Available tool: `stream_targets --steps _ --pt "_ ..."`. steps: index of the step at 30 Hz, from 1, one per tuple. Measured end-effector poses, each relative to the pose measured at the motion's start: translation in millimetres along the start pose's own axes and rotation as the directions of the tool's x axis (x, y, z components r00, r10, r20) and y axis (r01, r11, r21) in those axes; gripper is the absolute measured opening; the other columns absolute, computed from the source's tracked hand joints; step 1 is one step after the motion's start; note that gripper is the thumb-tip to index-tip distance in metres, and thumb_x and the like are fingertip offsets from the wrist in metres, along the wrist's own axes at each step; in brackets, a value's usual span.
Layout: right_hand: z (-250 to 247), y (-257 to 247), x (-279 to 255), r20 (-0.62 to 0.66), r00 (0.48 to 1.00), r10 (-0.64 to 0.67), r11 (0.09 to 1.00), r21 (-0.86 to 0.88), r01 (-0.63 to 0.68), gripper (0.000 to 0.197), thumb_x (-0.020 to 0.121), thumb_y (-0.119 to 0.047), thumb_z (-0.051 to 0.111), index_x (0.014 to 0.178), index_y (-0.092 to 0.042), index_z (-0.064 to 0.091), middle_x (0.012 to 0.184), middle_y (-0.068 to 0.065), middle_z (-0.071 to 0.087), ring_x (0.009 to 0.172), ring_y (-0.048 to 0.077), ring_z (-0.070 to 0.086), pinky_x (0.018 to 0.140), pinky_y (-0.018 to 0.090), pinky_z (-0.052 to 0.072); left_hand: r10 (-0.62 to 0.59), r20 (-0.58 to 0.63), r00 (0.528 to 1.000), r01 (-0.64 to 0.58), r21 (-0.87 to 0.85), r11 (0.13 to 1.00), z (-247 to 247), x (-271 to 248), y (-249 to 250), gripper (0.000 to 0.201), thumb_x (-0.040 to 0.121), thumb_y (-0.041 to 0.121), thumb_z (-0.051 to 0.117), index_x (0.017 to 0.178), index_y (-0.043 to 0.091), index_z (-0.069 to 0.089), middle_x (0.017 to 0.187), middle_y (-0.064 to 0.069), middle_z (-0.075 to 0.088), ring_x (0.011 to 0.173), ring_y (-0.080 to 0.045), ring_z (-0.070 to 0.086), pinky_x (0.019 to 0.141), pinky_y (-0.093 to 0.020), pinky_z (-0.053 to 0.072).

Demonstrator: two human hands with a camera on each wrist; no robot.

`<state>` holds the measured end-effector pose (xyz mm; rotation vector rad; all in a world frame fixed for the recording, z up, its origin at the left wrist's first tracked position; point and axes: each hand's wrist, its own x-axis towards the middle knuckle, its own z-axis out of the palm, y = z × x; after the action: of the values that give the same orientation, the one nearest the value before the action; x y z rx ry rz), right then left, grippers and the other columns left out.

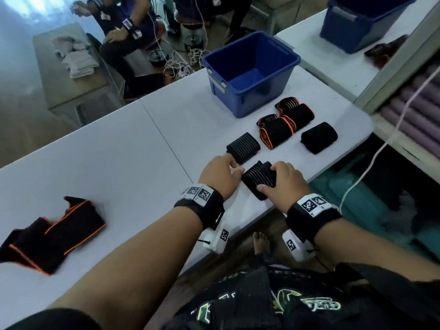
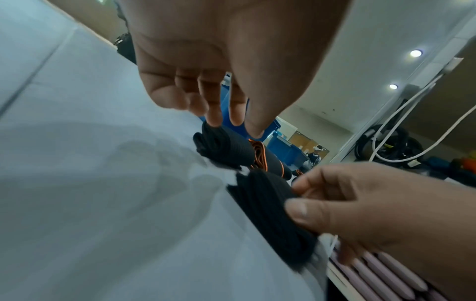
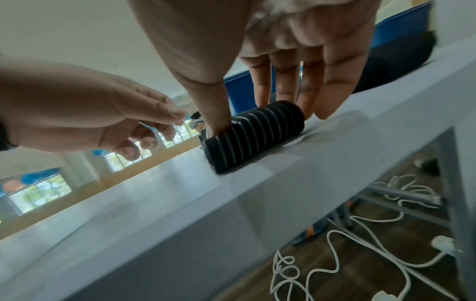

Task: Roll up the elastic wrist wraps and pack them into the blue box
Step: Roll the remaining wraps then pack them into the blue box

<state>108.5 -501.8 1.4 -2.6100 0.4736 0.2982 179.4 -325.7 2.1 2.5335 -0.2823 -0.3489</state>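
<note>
My right hand grips a rolled black wrist wrap with grey stripes near the table's front edge, thumb on one side and fingers over the other; the same roll lies on the table in the right wrist view. My left hand hovers just left of it with loosely curled fingers, holding nothing, its fingertips close to a second striped roll. The blue box stands open farther back. Two orange-trimmed rolls and a plain black roll lie between.
An unrolled black wrap with orange trim lies flat at the table's left. A second blue box sits on another table at the back right. Seated people are behind, and white cables lie on the floor under the table.
</note>
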Motion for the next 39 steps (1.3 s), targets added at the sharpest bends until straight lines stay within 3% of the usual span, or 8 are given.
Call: stream_targets --steps 4,6,10,20,27,34,39 --pt "-20 24 14 -0.046 0.995 0.089 0.995 -0.039 -0.091 0.068 0.079 -0.052 0.073 0.132 -0.016 0.049 0.127 0.011 0.054 0.117 0.033 0.049 0.1 0.043 0.043 0.03 -0.016 0.999 -0.028 0.078 0.997 -11 39 7 0.043 0.088 0.046 0.067 0.125 0.026 0.059 0.121 -0.006 0.054 0.108 -0.027 0.053 0.094 -0.04 0.047" --pt "-27 34 20 -0.078 0.991 0.112 0.991 -0.065 -0.117 0.068 0.08 -0.052 0.072 0.134 -0.016 0.051 0.128 0.013 0.053 0.119 0.033 0.047 0.101 0.043 0.042 0.033 0.027 0.999 -0.037 0.134 0.99 -12 53 10 0.052 0.088 0.048 0.067 0.134 0.028 0.056 0.127 -0.006 0.051 0.115 -0.029 0.05 0.098 -0.041 0.045" --pt "-36 43 32 -0.102 0.988 0.112 0.991 -0.06 -0.118 0.065 0.083 -0.047 0.072 0.136 -0.016 0.052 0.131 0.015 0.046 0.123 0.034 0.044 0.104 0.043 0.04 0.034 0.101 0.994 -0.052 0.18 0.982 -8 66 11 0.054 0.089 0.047 0.066 0.138 0.028 0.054 0.127 -0.006 0.053 0.118 -0.03 0.049 0.098 -0.042 0.044" --pt "-45 45 61 -0.069 0.994 0.08 0.994 -0.064 -0.085 0.058 0.088 -0.041 0.068 0.136 -0.013 0.051 0.135 0.016 0.043 0.124 0.036 0.04 0.104 0.045 0.038 0.001 0.06 0.998 -0.01 0.156 0.988 -3 57 4 0.054 0.088 0.04 0.068 0.138 0.027 0.053 0.128 -0.003 0.055 0.121 -0.027 0.049 0.101 -0.037 0.042" --pt "-53 56 72 -0.097 0.992 0.076 0.993 -0.084 -0.085 0.055 0.082 -0.042 0.074 0.12 -0.007 0.057 0.123 0.015 0.047 0.116 0.035 0.047 0.091 0.047 0.048 -0.045 0.039 0.998 0.04 0.131 0.991 -2 55 1 0.053 0.088 0.039 0.069 0.138 0.027 0.053 0.127 -0.002 0.055 0.122 -0.025 0.048 0.104 -0.036 0.04" --pt "-80 35 91 -0.068 0.992 -0.105 0.994 -0.005 0.105 0.046 0.085 -0.044 0.068 0.118 -0.014 0.059 0.117 0.011 0.056 0.109 0.033 0.053 0.09 0.047 0.05 -0.109 -0.124 0.986 0.106 -0.03 0.994 -1 47 -9 0.043 0.092 0.045 0.064 0.129 0.024 0.059 0.121 0.004 0.057 0.114 -0.021 0.057 0.103 -0.039 0.046" --pt "-72 -32 100 0.126 0.938 -0.324 0.946 0.054 0.319 0.038 0.085 -0.046 0.066 0.109 -0.017 0.06 0.11 0.005 0.058 0.103 0.027 0.057 0.092 0.043 0.049 -0.219 -0.246 0.944 0.208 -0.073 0.975 -20 8 -41 0.034 0.093 0.044 0.065 0.119 0.023 0.064 0.115 0.009 0.058 0.108 -0.014 0.058 0.099 -0.03 0.046"
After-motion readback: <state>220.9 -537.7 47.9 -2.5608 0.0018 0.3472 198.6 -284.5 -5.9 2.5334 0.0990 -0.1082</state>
